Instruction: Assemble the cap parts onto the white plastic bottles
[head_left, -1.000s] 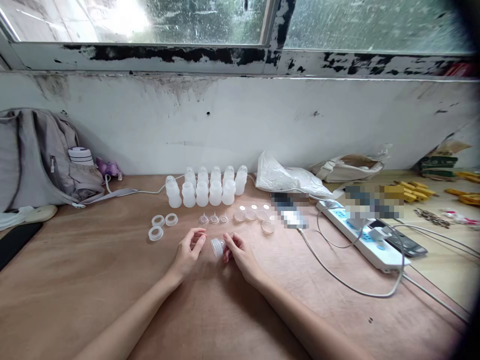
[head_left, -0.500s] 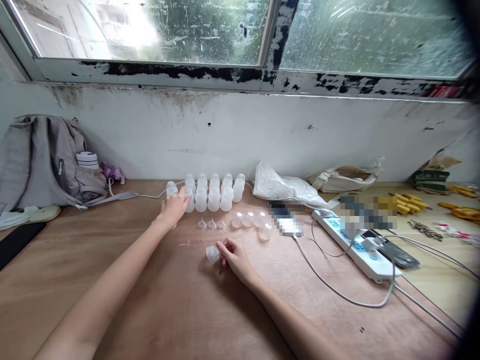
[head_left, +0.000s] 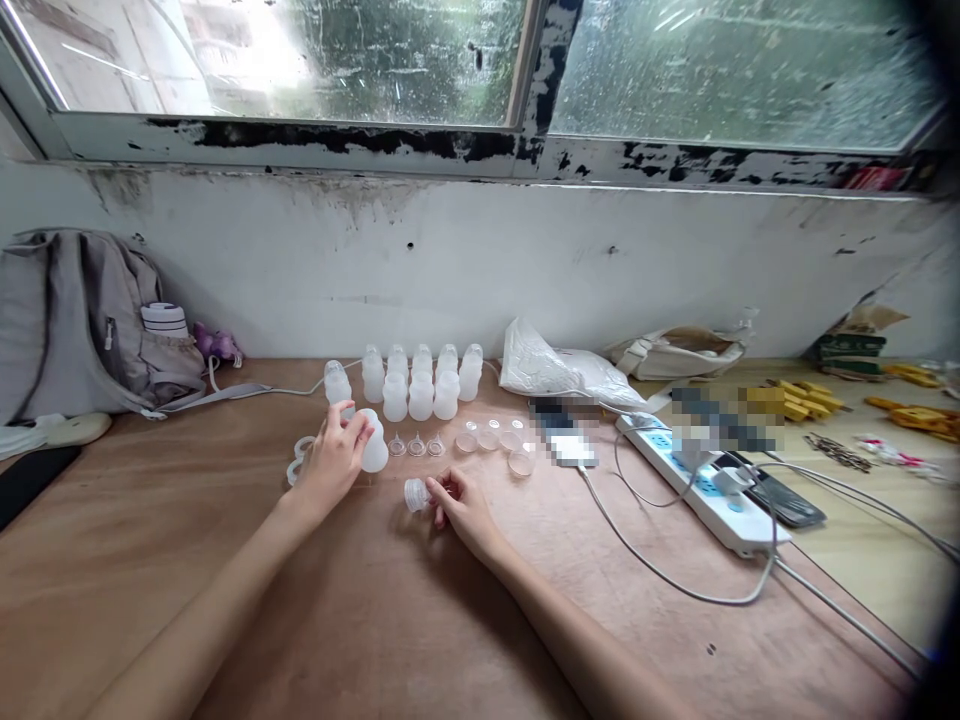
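Note:
My left hand (head_left: 335, 450) grips a small frosted baby bottle (head_left: 375, 450) without a lid, tilted and lifted off the table. In my right hand (head_left: 457, 505) is a clear ribbed screw collar (head_left: 415, 495), pinched at one side near the tabletop. Between the hands and the bottle rows lie several clear teats (head_left: 416, 446). To their right are several clear round caps (head_left: 493, 434). White rings (head_left: 302, 447) lie partly hidden behind my left hand. Behind stand open bottles (head_left: 421, 395) in front of a row of capped bottles (head_left: 471, 372), and one capped bottle (head_left: 337, 382) stands apart at left.
A phone (head_left: 566, 435) on a cable lies right of the caps, beside a white power strip (head_left: 701, 485) with trailing cords. White plastic bags (head_left: 555, 368) rest by the wall. A grey backpack (head_left: 82, 320) stands at left, and yellow tools (head_left: 802, 400) lie far right.
My left hand has taken a bottle from the left end of the front row and brought it nearer. My right hand still holds the collar in nearly the same place.

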